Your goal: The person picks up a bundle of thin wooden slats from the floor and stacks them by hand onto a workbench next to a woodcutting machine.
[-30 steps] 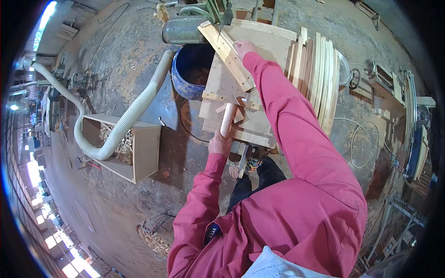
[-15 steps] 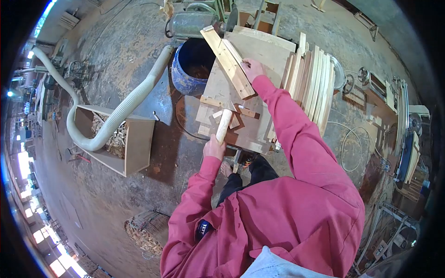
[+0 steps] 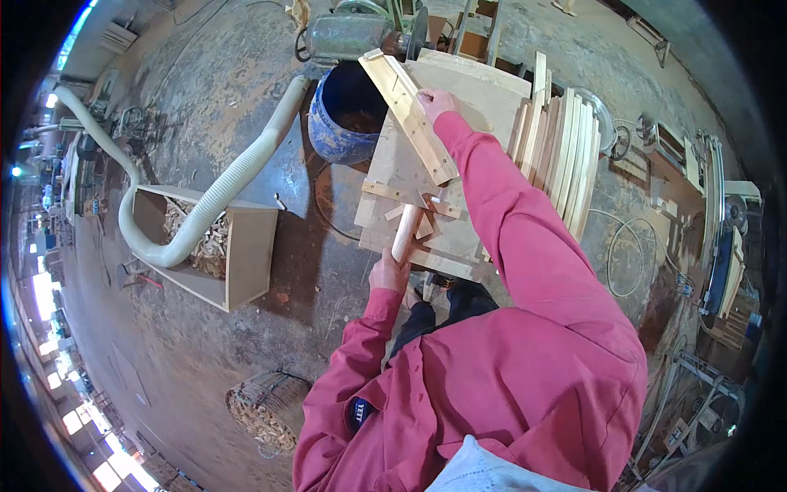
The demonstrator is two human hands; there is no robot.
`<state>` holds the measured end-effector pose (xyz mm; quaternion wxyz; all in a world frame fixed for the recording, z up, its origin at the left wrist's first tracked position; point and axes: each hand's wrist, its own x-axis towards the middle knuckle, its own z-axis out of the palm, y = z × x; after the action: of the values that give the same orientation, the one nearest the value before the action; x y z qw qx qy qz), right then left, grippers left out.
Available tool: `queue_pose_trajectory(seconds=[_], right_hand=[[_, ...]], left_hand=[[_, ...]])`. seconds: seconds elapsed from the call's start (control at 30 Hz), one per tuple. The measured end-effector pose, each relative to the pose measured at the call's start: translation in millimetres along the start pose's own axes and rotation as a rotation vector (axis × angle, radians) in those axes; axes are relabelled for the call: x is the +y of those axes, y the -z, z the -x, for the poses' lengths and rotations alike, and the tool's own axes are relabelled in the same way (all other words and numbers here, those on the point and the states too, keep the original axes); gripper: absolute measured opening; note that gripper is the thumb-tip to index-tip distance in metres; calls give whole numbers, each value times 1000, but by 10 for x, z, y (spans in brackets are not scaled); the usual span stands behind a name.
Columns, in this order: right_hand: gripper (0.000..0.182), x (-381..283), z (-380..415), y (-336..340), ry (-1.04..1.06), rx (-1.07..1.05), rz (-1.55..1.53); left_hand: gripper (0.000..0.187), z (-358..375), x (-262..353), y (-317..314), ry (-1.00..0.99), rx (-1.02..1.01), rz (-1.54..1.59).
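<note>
My left hand (image 3: 388, 271) is wrapped round the near end of a short light wooden piece (image 3: 404, 232) at the table's near edge. My right hand (image 3: 438, 104) is closed at the far end of a long wooden board (image 3: 407, 119), which lies slanted across the left side of the table (image 3: 479, 90); what its fingers grip is too small to make out. Small wood offcuts (image 3: 425, 225) lie crossed beside the short piece. A flat strip with holes (image 3: 383, 191) rests to their left.
A stack of long wooden strips (image 3: 557, 148) stands at the table's right. Left are a blue drum (image 3: 338, 135), a ribbed hose (image 3: 238, 180) and a box of shavings (image 3: 250, 254). A machine (image 3: 348, 37) stands beyond; a wire basket (image 3: 266, 406) is lower left.
My right hand has moved up and slightly left along the board. The light strip beside the board no longer shows there. My left hand and the short piece sit slightly lower in view.
</note>
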<state>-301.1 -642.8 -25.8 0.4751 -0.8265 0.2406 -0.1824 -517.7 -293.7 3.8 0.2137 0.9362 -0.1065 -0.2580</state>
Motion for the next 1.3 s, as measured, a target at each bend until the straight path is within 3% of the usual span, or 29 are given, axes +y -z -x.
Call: queue_pose_trajectory(seconds=[0.2,0.27,0.47,0.7,0.77,0.8,0.9,1.0,1.07,1.2,1.3], right_hand=[[23,206,-135,-60,24,31,-35],[24,266,-250,-73,118,87,99],[23,283,-578,47,55,0,-44],[20,274,-887,158,35,87,-34],[29,199,-931,311,-94,23,271],[29,224,-930,347,-94,22,272],[33,211,-832,455,-134,92,246],[27,133,-535,463,-71,154,195],[25,147,-339,439,84,192,211],[25,172,-53,366,-27,95,86],[23,175,106,246,84,61,299]], left_hand=[[38,-71,29,-47,1,5,-17],[38,-157,92,-37,3,0,-30],[38,-433,249,-95,-15,31,-28],[37,-648,548,-7,-10,36,-2],[37,-668,579,-13,-17,41,2],[37,-671,562,-28,-48,69,-1],[37,-657,481,-60,-81,94,2],[37,-571,412,-85,-71,88,15],[37,-486,361,-71,-55,81,23],[37,-305,184,-67,-100,88,-21],[38,-211,53,-104,-86,69,-18]])
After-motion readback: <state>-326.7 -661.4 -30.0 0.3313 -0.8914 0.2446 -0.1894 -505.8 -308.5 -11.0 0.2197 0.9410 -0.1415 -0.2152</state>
